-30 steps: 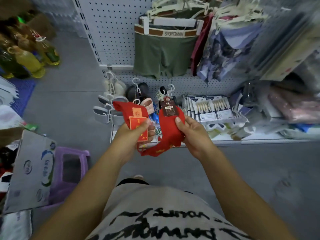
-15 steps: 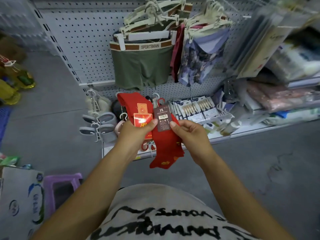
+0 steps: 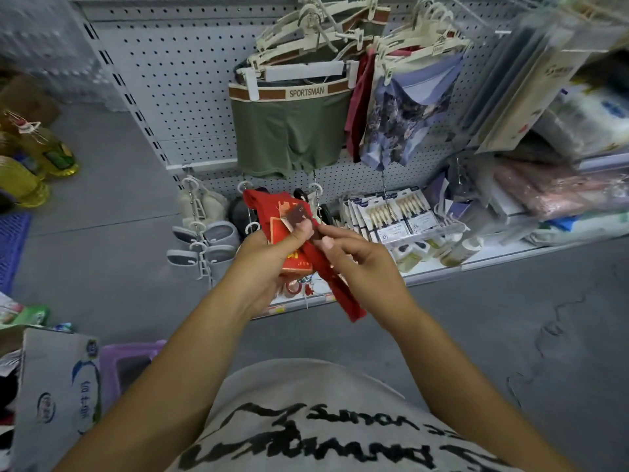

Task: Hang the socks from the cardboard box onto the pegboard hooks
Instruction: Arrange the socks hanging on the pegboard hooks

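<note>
Below the pegboard, low shelf over grey floor.

Grey floor, low white shelf

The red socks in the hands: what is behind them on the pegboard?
White ring hangers and dark items show beside the red socks. Whatever hangs directly behind them is covered.

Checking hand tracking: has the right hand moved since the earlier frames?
Yes. The right hand has shifted slightly left, away from the carded packs, closing on the left hand holding the red socks.
</note>
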